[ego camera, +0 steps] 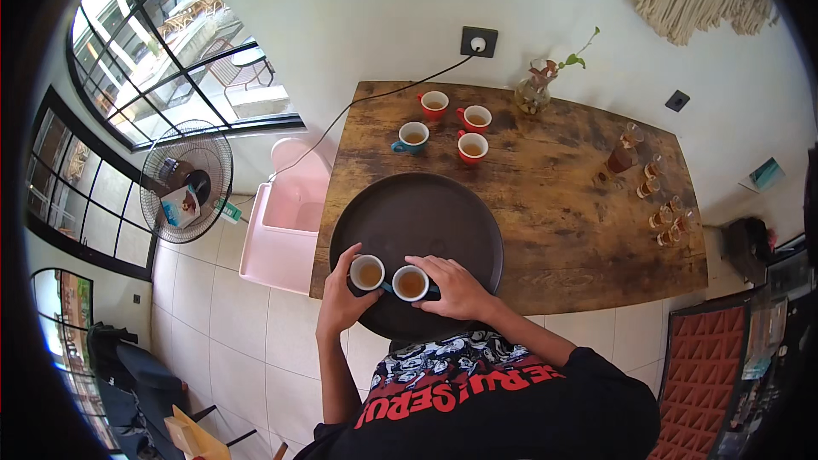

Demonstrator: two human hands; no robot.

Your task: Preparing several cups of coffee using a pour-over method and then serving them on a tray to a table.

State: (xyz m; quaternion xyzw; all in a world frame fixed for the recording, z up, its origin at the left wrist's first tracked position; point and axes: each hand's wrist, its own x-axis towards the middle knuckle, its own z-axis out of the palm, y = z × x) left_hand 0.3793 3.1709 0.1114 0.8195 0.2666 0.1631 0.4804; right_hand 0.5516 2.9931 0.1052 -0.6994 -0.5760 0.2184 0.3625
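My left hand curls around a cup with amber liquid, thumb and fingers at its sides. Beside it, my right hand holds a second cup with similar liquid; a blue handle shows between the two cups. Both cups are at the near part of a round dark serving tray, which overhangs the table's front edge. Beyond the tray stand a blue cup and three red cups, each with liquid inside. Whether the held cups touch the tray is hard to tell.
The wooden table also bears a glass vase with a plant, a glass carafe of dark liquid and several small filled glasses at right. A black cable crosses its back left corner. Left are a pink plastic container and a fan.
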